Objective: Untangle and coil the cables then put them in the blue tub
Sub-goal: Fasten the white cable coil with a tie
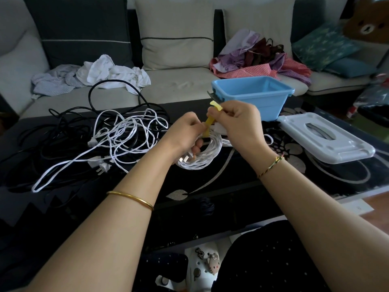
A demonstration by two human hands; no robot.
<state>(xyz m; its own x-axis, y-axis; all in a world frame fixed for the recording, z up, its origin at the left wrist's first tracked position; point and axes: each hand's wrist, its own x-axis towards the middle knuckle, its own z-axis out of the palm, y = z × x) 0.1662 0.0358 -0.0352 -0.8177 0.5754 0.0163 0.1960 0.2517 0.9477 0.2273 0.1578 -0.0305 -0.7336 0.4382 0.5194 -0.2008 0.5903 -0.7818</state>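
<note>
Head view. My left hand [186,134] is curled round a coil of thin white cable [203,158] over the glossy black desk with a silver leaf pattern [210,192]. I cannot tell whether the coil's lower edge touches the desk. A white plug on the coil shows just below the left fingers.

A flat yellow strap [208,121] runs up from the coil between the two hands. My right hand [237,123] pinches the strap's upper end between thumb and fingers. The left thumb and forefinger pinch its lower part.

The open rectangular blue plastic tub [263,102] stands on the desk just behind the right hand. A flat white plastic lid [324,140] lies beside it on the right.

Left of the hands, a tangle of loose white cables with plugs [122,133] lies on a tangle of black cables [61,131]. One black loop reaches up onto the pale grey sofa seat [179,81] behind the desk.
</note>
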